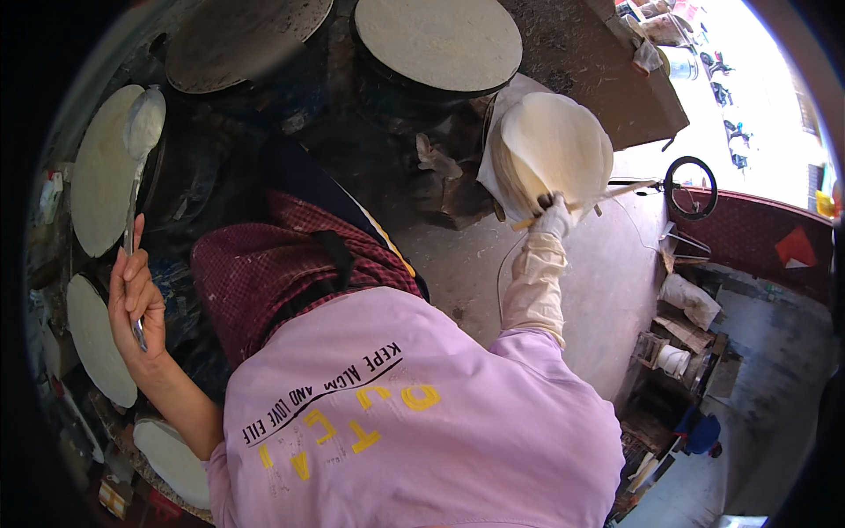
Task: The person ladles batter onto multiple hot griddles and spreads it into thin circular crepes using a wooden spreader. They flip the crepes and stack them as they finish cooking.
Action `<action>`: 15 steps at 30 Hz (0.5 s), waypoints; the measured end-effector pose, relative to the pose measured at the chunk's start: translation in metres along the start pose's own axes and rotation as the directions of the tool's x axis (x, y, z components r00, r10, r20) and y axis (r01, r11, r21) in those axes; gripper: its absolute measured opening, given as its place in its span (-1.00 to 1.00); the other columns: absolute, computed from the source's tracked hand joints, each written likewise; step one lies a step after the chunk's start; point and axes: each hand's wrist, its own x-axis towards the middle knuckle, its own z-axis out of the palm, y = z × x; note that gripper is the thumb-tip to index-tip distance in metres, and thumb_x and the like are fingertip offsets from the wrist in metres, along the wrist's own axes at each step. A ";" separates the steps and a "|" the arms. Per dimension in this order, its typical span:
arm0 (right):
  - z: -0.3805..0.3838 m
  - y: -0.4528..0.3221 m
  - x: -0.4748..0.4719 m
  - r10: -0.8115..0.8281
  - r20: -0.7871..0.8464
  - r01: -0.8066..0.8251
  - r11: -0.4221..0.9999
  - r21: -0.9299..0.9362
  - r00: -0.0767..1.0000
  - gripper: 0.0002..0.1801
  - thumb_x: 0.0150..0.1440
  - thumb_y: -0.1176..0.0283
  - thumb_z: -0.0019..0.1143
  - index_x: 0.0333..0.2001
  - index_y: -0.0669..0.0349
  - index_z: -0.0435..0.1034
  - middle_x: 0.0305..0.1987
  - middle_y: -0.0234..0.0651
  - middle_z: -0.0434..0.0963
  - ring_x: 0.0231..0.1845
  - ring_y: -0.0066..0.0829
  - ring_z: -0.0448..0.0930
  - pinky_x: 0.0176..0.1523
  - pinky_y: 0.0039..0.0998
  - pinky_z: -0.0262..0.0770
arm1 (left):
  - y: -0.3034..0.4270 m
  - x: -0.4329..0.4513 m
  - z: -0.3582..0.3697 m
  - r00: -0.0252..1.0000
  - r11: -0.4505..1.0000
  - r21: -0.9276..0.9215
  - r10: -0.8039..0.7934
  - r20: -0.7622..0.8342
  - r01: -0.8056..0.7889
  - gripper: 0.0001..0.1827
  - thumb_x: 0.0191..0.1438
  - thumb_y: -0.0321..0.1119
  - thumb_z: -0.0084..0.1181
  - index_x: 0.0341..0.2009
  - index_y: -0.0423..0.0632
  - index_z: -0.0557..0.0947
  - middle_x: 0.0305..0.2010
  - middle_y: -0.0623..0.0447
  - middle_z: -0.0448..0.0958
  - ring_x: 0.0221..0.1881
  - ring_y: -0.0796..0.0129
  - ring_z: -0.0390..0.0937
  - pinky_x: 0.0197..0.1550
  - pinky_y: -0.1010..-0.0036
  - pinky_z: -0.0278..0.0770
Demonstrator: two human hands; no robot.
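Note:
On the left side, my bare left hand (137, 294) grips the metal handle of a ladle (145, 122). The ladle's pale, batter-coated bowl is over the edge of a round griddle covered by a pale sheet (99, 178). My right hand (554, 214), in a light glove with dark fingertips, is closed around a thin wooden stick (620, 191). That hand is at the near edge of a stack of thin, round, pale sheets (554, 145), which rests on a white liner. Whether the hand touches the sheets cannot be told.
A pale-covered griddle (439, 43) and a dark, mostly bare one (244, 39) stand ahead. More pale rounds (99, 340) lie at the lower left. A brown board (594, 79) is beyond the stack. A black-rimmed wheel (690, 188) and clutter stand right.

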 end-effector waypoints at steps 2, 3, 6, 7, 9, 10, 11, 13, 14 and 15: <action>-0.041 0.006 0.039 -0.008 -0.035 0.009 1.000 0.023 0.999 -0.83 0.15 0.33 0.15 -0.35 0.17 0.37 -0.63 -0.38 0.44 -0.75 -0.53 0.36 -0.74 -0.53 0.11 | -0.002 0.003 0.003 0.999 1.000 0.021 -0.018 0.032 0.017 -0.41 0.40 -0.42 -0.31 0.42 -0.25 -0.13 -0.43 0.01 0.29 -0.71 0.65 0.19 -0.73 0.75 0.26; -0.057 0.011 0.054 0.040 0.016 -0.041 0.997 0.061 0.999 -0.84 0.16 0.35 0.14 -0.36 0.17 0.36 -0.64 -0.38 0.43 -0.74 -0.52 0.37 -0.75 -0.54 0.10 | -0.003 0.004 0.003 0.999 1.000 0.020 -0.018 0.035 0.017 -0.41 0.40 -0.42 -0.30 0.42 -0.25 -0.13 -0.43 0.00 0.29 -0.71 0.65 0.19 -0.73 0.75 0.26; -0.061 0.025 0.052 0.131 0.048 -0.131 0.991 0.006 0.990 -0.88 0.17 0.42 0.11 -0.36 0.20 0.36 -0.60 -0.38 0.41 -0.69 -0.52 0.41 -0.76 -0.57 0.08 | -0.002 0.005 0.002 0.999 0.999 0.042 -0.007 0.044 0.005 -0.41 0.40 -0.43 -0.30 0.42 -0.25 -0.13 -0.43 0.00 0.30 -0.71 0.65 0.18 -0.73 0.74 0.24; -0.062 0.031 0.056 0.141 0.085 -0.145 0.989 0.039 0.986 -0.87 0.17 0.42 0.11 -0.37 0.21 0.36 -0.59 -0.36 0.42 -0.69 -0.51 0.41 -0.75 -0.57 0.09 | -0.001 0.007 0.000 0.999 0.998 0.059 -0.004 0.050 0.001 -0.41 0.40 -0.43 -0.30 0.42 -0.25 -0.13 -0.43 0.00 0.30 -0.71 0.65 0.18 -0.73 0.74 0.23; -0.052 0.038 0.057 0.142 0.103 -0.147 0.988 0.044 0.984 -0.87 0.19 0.42 0.11 -0.34 0.18 0.34 -0.59 -0.42 0.36 -0.69 -0.56 0.36 -0.74 -0.60 0.08 | -0.001 0.007 0.004 0.999 0.998 0.068 0.001 0.033 -0.003 -0.41 0.40 -0.43 -0.30 0.42 -0.25 -0.13 -0.43 0.00 0.30 -0.71 0.64 0.18 -0.74 0.73 0.22; -0.044 0.036 0.052 0.134 0.115 -0.140 0.989 0.045 0.984 -0.87 0.20 0.41 0.12 -0.33 0.16 0.32 -0.59 -0.44 0.34 -0.69 -0.58 0.34 -0.73 -0.61 0.08 | -0.003 0.008 0.005 1.000 0.999 0.050 -0.003 0.017 0.002 -0.41 0.40 -0.43 -0.31 0.42 -0.25 -0.13 -0.43 0.00 0.30 -0.71 0.63 0.18 -0.74 0.73 0.23; -0.037 0.030 0.042 0.134 0.076 -0.132 0.991 -0.032 0.988 -0.86 0.22 0.38 0.10 -0.35 0.15 0.34 -0.59 -0.43 0.38 -0.69 -0.58 0.35 -0.72 -0.61 0.09 | -0.005 0.008 0.005 1.000 1.000 0.030 -0.001 0.000 0.001 -0.41 0.40 -0.43 -0.31 0.42 -0.25 -0.13 -0.43 0.00 0.30 -0.71 0.62 0.19 -0.74 0.73 0.23; -0.033 0.031 0.042 0.049 0.189 -0.009 0.978 -0.209 0.981 -0.77 0.12 0.24 0.20 -0.34 0.18 0.44 -0.54 -0.34 0.52 -0.66 -0.51 0.44 -0.66 -0.52 0.24 | -0.004 -0.007 0.005 0.999 0.999 -0.040 0.003 -0.045 -0.005 -0.45 0.41 -0.42 -0.38 0.41 -0.27 -0.11 -0.43 0.02 0.29 -0.70 0.57 0.22 -0.74 0.66 0.26; -0.029 0.027 0.035 0.029 0.203 0.035 0.951 -0.307 0.979 -0.71 0.13 0.16 0.20 -0.31 0.17 0.46 -0.50 -0.35 0.57 -0.61 -0.50 0.52 -0.60 -0.51 0.32 | -0.007 -0.017 -0.007 1.000 0.994 -0.106 0.003 0.013 -0.001 -0.47 0.39 -0.40 -0.33 0.38 -0.31 -0.02 -0.41 0.04 0.29 -0.68 0.56 0.21 -0.72 0.66 0.27; -0.047 0.024 0.059 0.176 0.246 -0.045 0.887 -0.460 0.953 -0.62 0.16 0.05 0.15 -0.27 0.17 0.48 -0.46 -0.32 0.59 -0.57 -0.50 0.54 -0.58 -0.51 0.32 | -0.017 -0.020 -0.003 1.000 0.981 -0.196 0.006 0.001 -0.006 -0.46 0.38 -0.40 -0.28 0.37 -0.31 0.00 -0.44 0.07 0.28 -0.67 0.58 0.21 -0.73 0.66 0.27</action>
